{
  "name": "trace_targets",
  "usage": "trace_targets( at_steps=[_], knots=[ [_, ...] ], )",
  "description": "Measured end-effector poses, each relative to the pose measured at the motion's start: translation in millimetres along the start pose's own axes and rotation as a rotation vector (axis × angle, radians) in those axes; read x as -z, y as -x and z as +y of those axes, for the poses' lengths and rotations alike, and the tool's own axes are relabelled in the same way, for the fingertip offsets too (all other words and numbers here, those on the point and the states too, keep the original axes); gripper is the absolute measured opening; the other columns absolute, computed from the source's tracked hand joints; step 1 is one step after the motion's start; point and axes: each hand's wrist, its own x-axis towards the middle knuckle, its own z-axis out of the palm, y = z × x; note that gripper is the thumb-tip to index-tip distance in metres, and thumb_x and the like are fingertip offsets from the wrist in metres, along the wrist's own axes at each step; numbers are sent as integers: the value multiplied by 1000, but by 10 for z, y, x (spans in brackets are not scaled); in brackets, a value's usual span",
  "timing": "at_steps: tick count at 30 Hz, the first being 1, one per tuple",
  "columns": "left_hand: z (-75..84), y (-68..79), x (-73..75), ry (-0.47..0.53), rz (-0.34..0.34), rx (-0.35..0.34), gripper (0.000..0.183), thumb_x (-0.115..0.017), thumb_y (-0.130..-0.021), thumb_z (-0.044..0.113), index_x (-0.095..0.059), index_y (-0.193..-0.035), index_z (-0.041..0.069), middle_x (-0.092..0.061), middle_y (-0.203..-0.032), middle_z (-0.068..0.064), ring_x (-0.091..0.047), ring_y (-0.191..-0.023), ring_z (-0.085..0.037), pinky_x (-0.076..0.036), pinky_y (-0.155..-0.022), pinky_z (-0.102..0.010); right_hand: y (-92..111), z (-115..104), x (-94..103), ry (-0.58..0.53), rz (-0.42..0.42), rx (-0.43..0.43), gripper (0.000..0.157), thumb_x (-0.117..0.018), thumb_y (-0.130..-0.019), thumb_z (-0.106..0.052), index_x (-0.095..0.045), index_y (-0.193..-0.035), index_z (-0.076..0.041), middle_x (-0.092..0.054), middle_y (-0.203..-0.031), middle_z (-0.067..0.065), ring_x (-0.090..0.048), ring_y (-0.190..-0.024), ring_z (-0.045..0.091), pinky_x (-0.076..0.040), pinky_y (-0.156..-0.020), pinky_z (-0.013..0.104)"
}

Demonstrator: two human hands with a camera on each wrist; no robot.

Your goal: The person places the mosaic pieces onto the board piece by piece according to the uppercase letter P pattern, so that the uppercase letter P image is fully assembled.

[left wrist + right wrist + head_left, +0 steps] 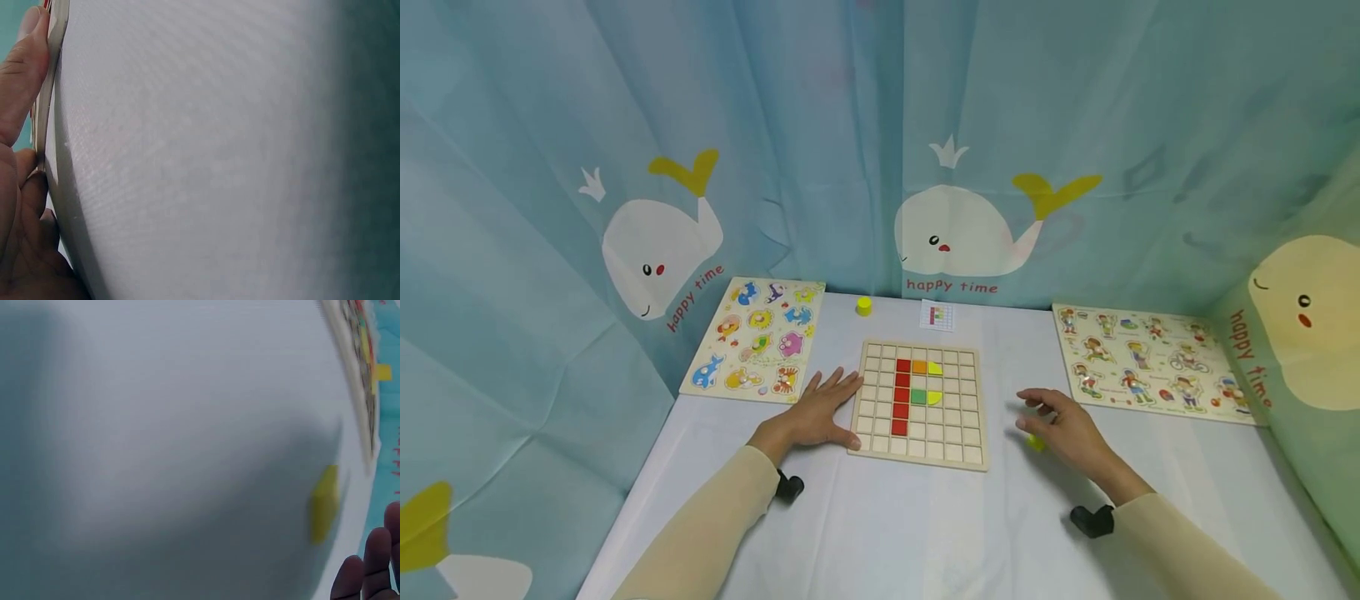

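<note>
A square wooden grid board (958, 454) lies on the white table. Several red squares (901, 397) form a column on it, with an orange square (919, 367), a green square (918, 397) and two yellow rounded pieces (935, 368) to their right. My left hand (820, 412) rests at the board's left edge, fingers spread, its thumb (25, 69) on the near corner. To the right of the board my right hand (1067, 429) hovers, fingers loosely bent and holding nothing. Beneath it a yellow piece (325, 503) lies on the cloth, partly hidden by the hand in the head view.
Behind the board are a small yellow cylinder (864, 307) and a pattern card (937, 316). A sea-animal puzzle (752, 337) lies at the back left, a puzzle with figures of people (1157, 362) at the back right. Blue curtains (820, 125) enclose the table.
</note>
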Motion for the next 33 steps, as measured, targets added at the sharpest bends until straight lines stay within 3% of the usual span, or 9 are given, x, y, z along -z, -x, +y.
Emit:
trace_targets(
  at_steps=[9, 18, 24, 28, 33],
  knots=[
    [2, 17, 1, 13, 6, -4, 117, -87, -80, 58, -22, -170, 22, -16, -178, 4, 0, -166, -20, 8, -135, -46, 241, 213, -55, 101, -47, -2, 69, -87, -88, -32, -58, -138, 5, -64, -127, 22, -57, -116, 39, -51, -96, 59],
    [-4, 3, 6, 15, 4, -4, 117, -86, -80, 57, -21, -170, 23, -15, -178, 5, 2, -166, -19, 9, -135, -45, 227, 266, -70, 141, 14, 39, 36, -81, -93, -17, -68, -122, 0, -67, -116, 16, -61, -107, 32, -54, -89, 50],
    [-9, -11, -3, 12, 3, 3, 117, -86, -80, 58, -21, -171, 24, -14, -178, 7, 2, -166, -17, 9, -135, -44, 211, 340, -4, 155, 27, 3, 43, -77, -96, -14, -63, -133, 4, -65, -125, 23, -62, -114, 40, -54, -97, 59],
    [-3, -8, 4, 9, 1, 5, 117, -87, -80, 57, -20, -171, 23, -14, -178, 6, 2, -166, -18, 9, -135, -45, 203, 383, 20, 138, 15, -20, 41, -77, -95, -12, -67, -132, 3, -64, -127, 24, -61, -118, 44, -52, -100, 64],
    [6, 6, 6, 29, 6, -5, 118, -88, -79, 56, -22, -170, 21, -16, -178, 3, 0, -166, -21, 8, -135, -47, 209, 371, 37, 110, 13, -46, 34, -76, -94, -10, -72, -126, 0, -65, -123, 20, -61, -111, 36, -53, -94, 55]
  ],
)
